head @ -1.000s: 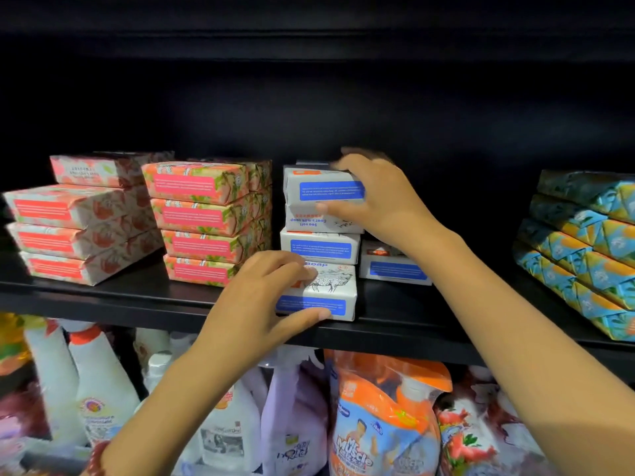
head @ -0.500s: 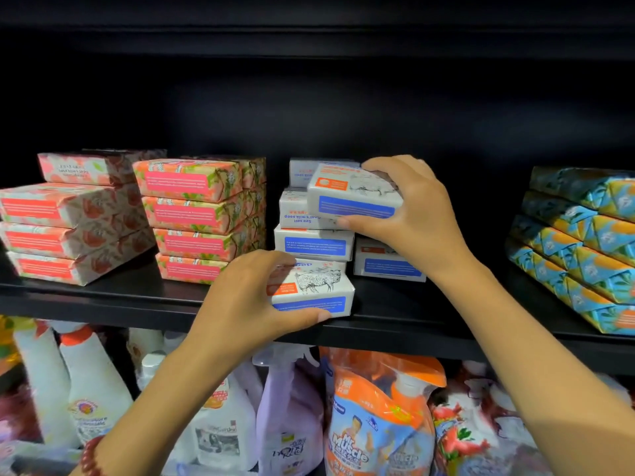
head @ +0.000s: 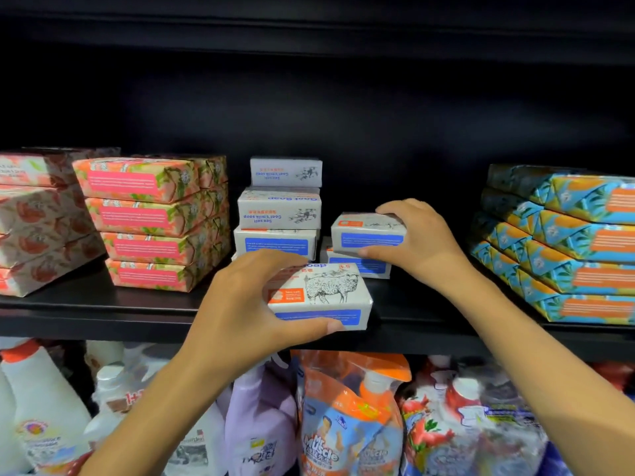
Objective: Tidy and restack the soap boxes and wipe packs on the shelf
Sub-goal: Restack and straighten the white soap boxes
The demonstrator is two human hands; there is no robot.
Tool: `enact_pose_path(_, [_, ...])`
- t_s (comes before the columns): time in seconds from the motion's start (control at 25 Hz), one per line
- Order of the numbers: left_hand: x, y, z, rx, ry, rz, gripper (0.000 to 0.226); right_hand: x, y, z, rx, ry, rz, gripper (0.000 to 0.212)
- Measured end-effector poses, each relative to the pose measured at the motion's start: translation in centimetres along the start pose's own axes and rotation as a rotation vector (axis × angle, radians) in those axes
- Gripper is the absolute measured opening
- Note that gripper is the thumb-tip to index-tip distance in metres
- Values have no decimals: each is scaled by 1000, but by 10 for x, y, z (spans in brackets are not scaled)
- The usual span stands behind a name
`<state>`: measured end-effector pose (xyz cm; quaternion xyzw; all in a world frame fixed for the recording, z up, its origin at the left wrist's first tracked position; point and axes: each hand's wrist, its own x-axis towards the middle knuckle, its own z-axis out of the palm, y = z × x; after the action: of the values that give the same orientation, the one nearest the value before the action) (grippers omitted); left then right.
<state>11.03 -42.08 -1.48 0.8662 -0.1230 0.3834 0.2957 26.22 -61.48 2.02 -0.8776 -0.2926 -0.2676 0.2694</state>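
My left hand point(head: 240, 304) grips a white goat soap box with a sheep drawing point(head: 319, 295) at the front edge of the black shelf point(head: 103, 314). My right hand point(head: 419, 242) holds a second white soap box point(head: 367, 231), which sits on top of another white box point(head: 357, 266). To the left of these stands a pile of three white soap boxes point(head: 280, 214). Pink floral wipe packs point(head: 151, 221) are piled further left, with paler pink packs point(head: 37, 221) beside them. Blue and orange wipe packs point(head: 567, 245) are stacked at the right.
Below the shelf stand cleaning bottles and refill pouches, among them an orange and blue pouch point(head: 347, 427) and a white bottle with an orange cap point(head: 37, 400). The shelf's back wall is dark. Bare shelf shows between the soap boxes and the blue packs point(head: 439, 297).
My right hand carried its soap box from the top of the white pile down and to the right, onto the single box. My left hand kept its grip on the front box.
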Motion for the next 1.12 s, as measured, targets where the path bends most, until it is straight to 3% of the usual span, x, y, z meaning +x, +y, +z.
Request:
enact_pose_path(0.52, [-2,3,7,-19,7,9,70,13,-2,12,-7,-213,-22,66])
enact_pose_path(0.64, [6,7,5,41,26,63,69,-4,1,0,40,-114,1,68])
enact_pose_path(0.76, [27,14,5,69,61,119,69,-39,9,-20,131,24,-10,52])
enact_pose_path(1.0, [82,33,30,146,50,190,70,-95,10,-37,129,-282,-12,60])
enact_pose_path(1.12, [109,35,44,266,17,195,71,-101,13,-37,97,-292,-13,53])
